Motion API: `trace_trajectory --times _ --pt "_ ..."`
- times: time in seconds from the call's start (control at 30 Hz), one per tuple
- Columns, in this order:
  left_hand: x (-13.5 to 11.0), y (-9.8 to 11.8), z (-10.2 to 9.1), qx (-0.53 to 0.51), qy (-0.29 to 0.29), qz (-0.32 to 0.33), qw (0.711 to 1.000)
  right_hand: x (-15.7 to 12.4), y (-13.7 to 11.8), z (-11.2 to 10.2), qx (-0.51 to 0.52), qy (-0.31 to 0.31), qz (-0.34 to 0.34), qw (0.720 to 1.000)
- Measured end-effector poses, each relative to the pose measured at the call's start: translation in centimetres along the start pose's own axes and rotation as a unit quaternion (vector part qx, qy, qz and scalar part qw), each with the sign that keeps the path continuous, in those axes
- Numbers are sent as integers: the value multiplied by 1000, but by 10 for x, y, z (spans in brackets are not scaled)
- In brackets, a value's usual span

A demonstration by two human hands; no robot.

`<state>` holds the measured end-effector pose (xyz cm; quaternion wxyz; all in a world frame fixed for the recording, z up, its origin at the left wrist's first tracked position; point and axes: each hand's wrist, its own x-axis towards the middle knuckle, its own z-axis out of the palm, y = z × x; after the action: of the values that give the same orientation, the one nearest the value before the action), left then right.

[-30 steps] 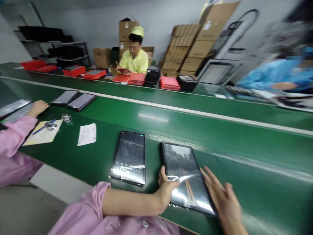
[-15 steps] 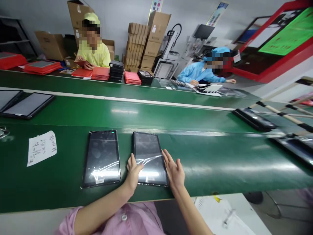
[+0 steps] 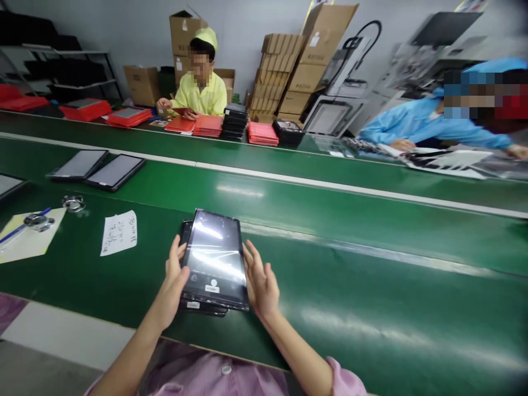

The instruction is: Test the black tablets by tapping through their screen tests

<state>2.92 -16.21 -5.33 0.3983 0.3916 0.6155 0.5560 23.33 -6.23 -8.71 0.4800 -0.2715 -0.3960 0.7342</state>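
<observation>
the upper tablet (image 3: 214,256) lies clasped between the left hand (image 3: 173,286) and right hand (image 3: 259,280), whose fingers lie straight along its long edges, seemingly to square it over the lower tablet (image 3: 204,309) on the green belt (image 3: 371,286).

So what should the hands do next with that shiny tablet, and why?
Probably nudge the top tablet slightly left and nearer, until it sits square on the lower tablet. The left hand and right hand flank its long edges, and the lower one peeks out at the left and near edges.
</observation>
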Motion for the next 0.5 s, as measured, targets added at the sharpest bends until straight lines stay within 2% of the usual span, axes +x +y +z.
trace_trajectory --times 0.07,0.13,0.23,0.33,0.5 --pt "-5 -21 -16 2 31 -13 999 0 16 -3 -43 -31 -3 999" --pt "-13 -42 -26 27 67 4 997 1 25 -14 -83 -55 2 995" --pt "-16 -68 -40 25 92 27 995 8 32 -33 -118 -38 5 992" --pt "4 -79 -50 -61 42 9 997 26 36 -41 -168 -23 -3 986" --pt "57 -77 -48 -171 -64 -36 982 59 37 -40 -295 -95 -31 950"
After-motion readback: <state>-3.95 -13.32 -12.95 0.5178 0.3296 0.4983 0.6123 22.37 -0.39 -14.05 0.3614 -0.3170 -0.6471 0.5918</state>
